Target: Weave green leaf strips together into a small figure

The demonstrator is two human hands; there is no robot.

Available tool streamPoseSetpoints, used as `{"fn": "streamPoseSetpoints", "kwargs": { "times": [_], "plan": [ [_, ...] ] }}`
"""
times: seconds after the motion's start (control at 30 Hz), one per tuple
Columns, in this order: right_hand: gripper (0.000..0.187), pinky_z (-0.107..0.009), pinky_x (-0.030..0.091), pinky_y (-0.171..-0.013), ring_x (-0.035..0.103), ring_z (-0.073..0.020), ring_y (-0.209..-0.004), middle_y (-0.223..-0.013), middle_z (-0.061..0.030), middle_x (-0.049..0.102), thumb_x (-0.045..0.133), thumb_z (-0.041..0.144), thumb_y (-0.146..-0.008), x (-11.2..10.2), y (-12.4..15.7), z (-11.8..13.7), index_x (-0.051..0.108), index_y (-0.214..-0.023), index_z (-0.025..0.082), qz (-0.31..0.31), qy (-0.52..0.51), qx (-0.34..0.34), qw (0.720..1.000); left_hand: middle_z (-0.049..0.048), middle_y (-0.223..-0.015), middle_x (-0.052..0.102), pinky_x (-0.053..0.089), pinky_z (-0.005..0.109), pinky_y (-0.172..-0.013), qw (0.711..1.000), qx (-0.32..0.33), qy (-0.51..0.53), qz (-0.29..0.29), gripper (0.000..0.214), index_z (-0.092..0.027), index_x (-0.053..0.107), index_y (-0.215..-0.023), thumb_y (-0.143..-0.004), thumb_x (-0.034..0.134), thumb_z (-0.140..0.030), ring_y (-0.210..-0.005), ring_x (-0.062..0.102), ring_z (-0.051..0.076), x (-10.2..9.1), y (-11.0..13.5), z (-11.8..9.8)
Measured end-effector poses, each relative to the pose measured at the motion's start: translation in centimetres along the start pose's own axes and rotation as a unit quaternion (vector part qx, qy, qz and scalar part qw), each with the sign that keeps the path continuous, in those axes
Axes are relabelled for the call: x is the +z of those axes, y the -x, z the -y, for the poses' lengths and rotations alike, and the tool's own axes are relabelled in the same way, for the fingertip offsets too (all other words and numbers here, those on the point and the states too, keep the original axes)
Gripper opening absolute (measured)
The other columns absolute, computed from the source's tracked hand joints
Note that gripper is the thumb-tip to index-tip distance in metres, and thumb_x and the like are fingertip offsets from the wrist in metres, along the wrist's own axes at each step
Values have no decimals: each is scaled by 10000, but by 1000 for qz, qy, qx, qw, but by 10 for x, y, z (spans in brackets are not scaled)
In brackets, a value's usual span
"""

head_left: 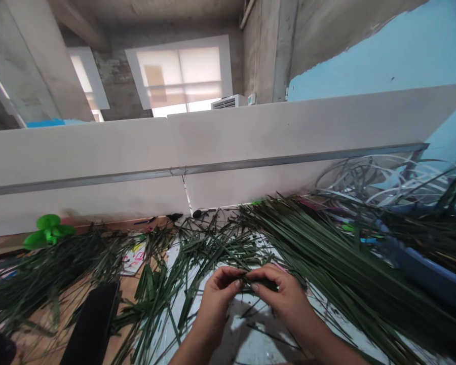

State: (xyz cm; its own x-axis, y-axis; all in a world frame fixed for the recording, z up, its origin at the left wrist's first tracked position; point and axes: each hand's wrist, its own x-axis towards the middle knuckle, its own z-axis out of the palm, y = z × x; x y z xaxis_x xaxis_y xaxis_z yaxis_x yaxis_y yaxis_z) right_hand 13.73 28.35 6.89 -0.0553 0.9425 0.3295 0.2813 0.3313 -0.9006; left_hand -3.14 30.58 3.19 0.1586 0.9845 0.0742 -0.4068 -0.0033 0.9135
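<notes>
My left hand (217, 299) and my right hand (285, 296) meet low in the middle of the view, fingers curled and pinched on a small folded green leaf strip (259, 282) held between them. Both hands hover over a white sheet (251, 344) on the table. Long green palm-leaf strips (327, 253) lie spread all around the hands, thickest to the right.
A white partition wall (228, 152) with a metal rail runs across behind the table. A green plastic object (48, 230) sits at the far left. A black flat object (93, 324) lies at lower left. Coiled pale strips (380, 180) and a dark blue bin (421, 268) are at the right.
</notes>
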Motion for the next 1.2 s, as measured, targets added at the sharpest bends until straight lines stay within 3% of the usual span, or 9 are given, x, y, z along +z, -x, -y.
{"fn": "streamPoseSetpoints", "kwargs": {
  "times": [0.23, 0.4, 0.73, 0.97, 1.2],
  "plan": [
    [140, -364, 496, -842, 653, -238, -922, -914, -52, 702, 619, 236, -831, 0, 1, -3, 749, -883, 225, 7, -4, -15, 1000, 74, -880, 749, 498, 350, -847, 999, -4, 36, 15, 200, -190, 767, -848, -685, 856, -265, -869, 661, 222, 1, 0, 4],
    [195, -373, 488, -859, 640, -244, -967, -965, -56, 689, 555, 272, -889, -1, 2, -5, 727, -969, 229, 1, -20, -17, 1000, 70, -870, 742, 488, 299, -786, 999, -12, 43, 1, 207, -181, 768, -850, -675, 864, -238, -821, 643, 189, -1, -2, 6],
    [138, -342, 535, -782, 658, -233, -859, -863, -45, 715, 628, 282, -807, 5, 1, -9, 691, -897, 199, -31, -132, 44, 990, 79, -895, 755, 493, 340, -854, 1000, -8, 13, 7, 202, -175, 768, -870, -692, 851, -222, -872, 664, 222, 4, 1, 2],
    [118, -329, 499, -744, 646, -227, -812, -811, -32, 705, 627, 293, -809, 7, 2, -10, 701, -836, 205, -33, -61, 44, 997, 80, -889, 759, 501, 342, -848, 1000, -5, 14, -8, 230, -165, 765, -868, -674, 868, -231, -861, 666, 217, 3, 1, 6],
    [124, -335, 466, -819, 631, -228, -928, -922, -36, 674, 616, 215, -844, 3, 5, -3, 732, -870, 246, -31, 71, -54, 996, 74, -864, 752, 511, 325, -808, 999, -5, 38, -20, 270, -162, 763, -860, -643, 894, -254, -829, 664, 203, -1, -2, 10]
  ]
}}
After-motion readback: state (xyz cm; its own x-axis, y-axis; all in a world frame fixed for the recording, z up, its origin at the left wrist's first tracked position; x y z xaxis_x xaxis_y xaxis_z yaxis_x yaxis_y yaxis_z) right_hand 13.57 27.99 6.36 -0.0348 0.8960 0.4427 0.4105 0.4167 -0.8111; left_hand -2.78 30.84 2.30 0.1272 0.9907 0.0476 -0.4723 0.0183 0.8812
